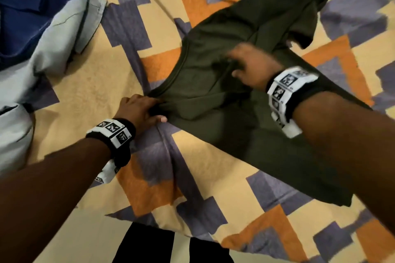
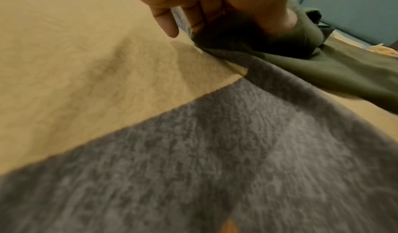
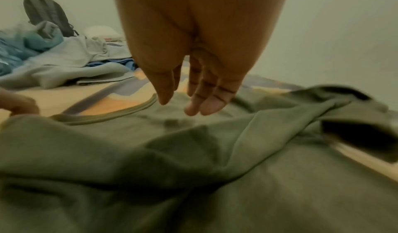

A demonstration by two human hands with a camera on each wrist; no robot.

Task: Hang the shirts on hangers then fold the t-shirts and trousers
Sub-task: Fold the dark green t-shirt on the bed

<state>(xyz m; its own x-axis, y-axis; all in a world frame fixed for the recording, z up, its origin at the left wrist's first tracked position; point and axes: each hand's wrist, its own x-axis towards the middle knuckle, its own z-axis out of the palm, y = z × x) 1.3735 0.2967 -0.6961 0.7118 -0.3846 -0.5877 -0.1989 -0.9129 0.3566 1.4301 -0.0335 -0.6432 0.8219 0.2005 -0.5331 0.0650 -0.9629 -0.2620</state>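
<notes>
The left hand [image 1: 139, 111] pinches the shoulder of the green t-shirt [image 1: 245, 34] on the bed [image 1: 85, 83]; the right hand [image 1: 252, 66], fingers straight, is over the chest near the collar.

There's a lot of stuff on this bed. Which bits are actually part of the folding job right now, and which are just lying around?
In use:
- olive-green t-shirt, spread on the bedsheet
- left hand, gripping its shoulder edge
- right hand, open over its middle

Lying about:
- light grey garment and blue garment, probably waiting their turn
- grey backpack against the wall
</notes>
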